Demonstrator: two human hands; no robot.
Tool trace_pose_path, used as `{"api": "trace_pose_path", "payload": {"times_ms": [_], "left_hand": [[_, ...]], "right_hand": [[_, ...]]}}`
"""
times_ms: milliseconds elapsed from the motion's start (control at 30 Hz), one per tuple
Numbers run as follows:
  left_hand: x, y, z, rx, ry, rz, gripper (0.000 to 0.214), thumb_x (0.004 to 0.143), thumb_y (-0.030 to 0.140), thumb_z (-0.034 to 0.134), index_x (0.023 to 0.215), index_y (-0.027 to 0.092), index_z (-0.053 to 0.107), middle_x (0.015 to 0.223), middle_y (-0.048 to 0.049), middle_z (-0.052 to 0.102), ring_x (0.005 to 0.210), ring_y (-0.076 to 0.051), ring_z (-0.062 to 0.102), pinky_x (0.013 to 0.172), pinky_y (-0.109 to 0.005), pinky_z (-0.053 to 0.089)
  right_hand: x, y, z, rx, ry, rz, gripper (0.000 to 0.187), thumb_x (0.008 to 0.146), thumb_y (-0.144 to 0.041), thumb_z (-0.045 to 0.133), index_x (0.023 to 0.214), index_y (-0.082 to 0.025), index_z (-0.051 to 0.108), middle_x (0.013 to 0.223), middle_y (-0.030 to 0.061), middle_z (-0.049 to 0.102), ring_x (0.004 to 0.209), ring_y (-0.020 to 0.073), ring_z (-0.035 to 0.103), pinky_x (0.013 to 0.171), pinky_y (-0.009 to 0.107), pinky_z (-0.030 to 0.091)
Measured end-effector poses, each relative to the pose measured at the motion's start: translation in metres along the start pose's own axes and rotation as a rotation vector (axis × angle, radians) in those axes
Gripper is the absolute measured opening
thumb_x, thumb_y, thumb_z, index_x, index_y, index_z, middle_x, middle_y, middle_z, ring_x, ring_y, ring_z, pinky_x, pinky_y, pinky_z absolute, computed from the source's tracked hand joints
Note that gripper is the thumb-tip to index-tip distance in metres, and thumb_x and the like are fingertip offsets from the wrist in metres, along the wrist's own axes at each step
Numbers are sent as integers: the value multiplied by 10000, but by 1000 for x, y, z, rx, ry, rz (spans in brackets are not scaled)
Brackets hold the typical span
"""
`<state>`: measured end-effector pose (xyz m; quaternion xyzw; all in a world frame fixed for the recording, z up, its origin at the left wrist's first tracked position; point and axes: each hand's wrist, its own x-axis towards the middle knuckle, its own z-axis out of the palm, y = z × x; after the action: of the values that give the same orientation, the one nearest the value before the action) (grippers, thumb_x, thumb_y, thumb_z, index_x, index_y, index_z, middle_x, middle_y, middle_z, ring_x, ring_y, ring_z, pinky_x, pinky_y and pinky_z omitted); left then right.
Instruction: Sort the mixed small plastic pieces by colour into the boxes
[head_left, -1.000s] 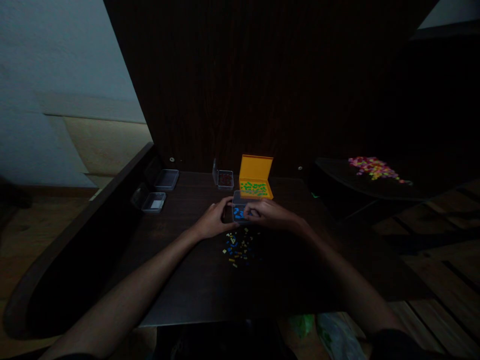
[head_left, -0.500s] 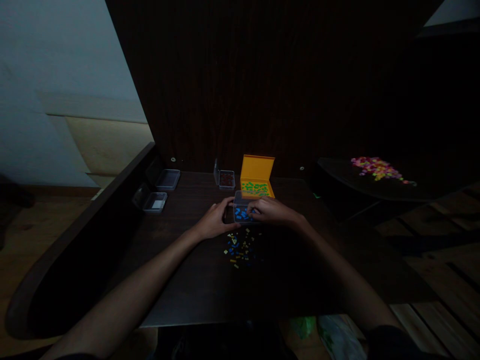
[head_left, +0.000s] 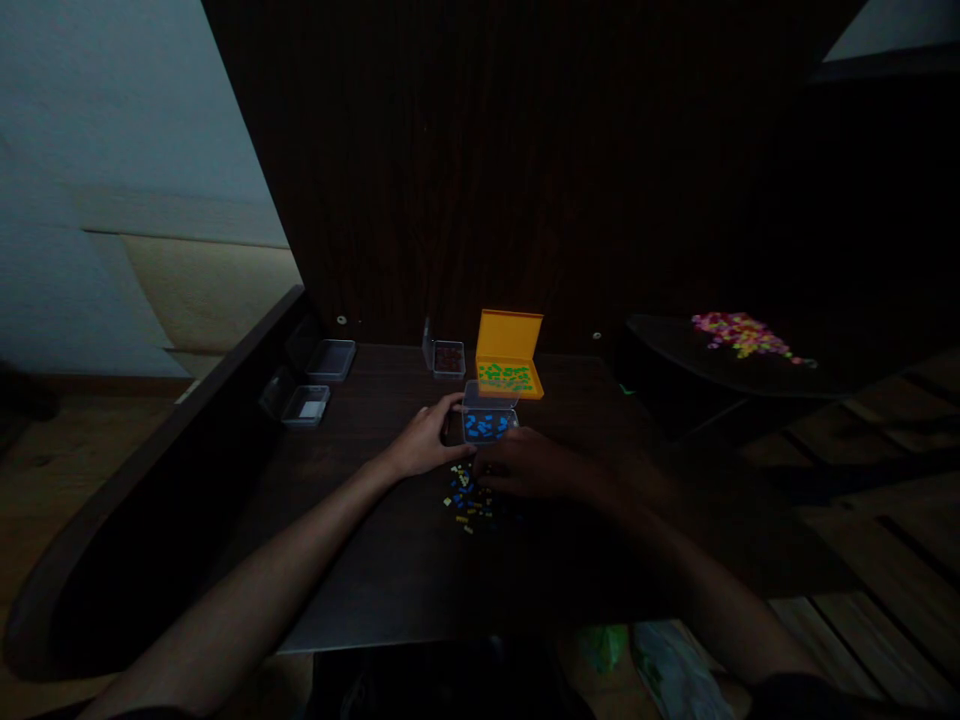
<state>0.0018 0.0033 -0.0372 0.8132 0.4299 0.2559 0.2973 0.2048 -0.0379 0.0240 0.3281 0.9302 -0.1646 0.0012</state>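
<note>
My left hand (head_left: 426,442) grips the left side of a clear plastic box (head_left: 470,440), its thumb at the front corner and fingers at the back. Several small blue building bricks (head_left: 487,427) lie in that box, and its lid (head_left: 490,395) stands open at the back. My right hand (head_left: 521,463) is over the loose pile of small yellow and blue bricks (head_left: 461,495) in front of the box. Its fingers point down but are dark and smeared, so whether they hold a brick is hidden.
Behind the clear box stands an open yellow case (head_left: 510,333) with green bricks (head_left: 504,376). A clear box of dark red pieces (head_left: 448,360) is left of it. Two open clear boxes (head_left: 332,360) (head_left: 307,405) sit far left. Colourful pieces (head_left: 746,335) lie on a surface at right.
My right hand has moved from inside the clear box back toward me, over the loose pile. My left hand has stayed at the box. The view has shifted slightly.
</note>
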Motion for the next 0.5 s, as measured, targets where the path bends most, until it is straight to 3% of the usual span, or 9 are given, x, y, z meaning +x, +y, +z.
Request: {"api": "trace_pose_path", "payload": {"times_ms": [167, 500], "left_hand": [[0, 1, 0, -3, 6, 3, 798, 705, 438, 713, 1372, 215, 334, 1207, -83, 611, 884, -215, 599, 861, -369, 459], [0, -1, 0, 3, 6, 17, 795, 709, 446, 706, 1374, 215, 336, 1194, -87, 617, 881, -216, 600, 843, -364, 457]], "right_hand": [[7, -9, 7, -41, -94, -20, 165, 876, -228, 545, 940, -170, 686, 871, 55, 699, 732, 137, 601, 668, 241, 401], [8, -15, 11, -244, -108, -10, 241, 935, -238, 440, 938, -148, 663, 846, 90, 685, 683, 149, 571, 634, 266, 361]]}}
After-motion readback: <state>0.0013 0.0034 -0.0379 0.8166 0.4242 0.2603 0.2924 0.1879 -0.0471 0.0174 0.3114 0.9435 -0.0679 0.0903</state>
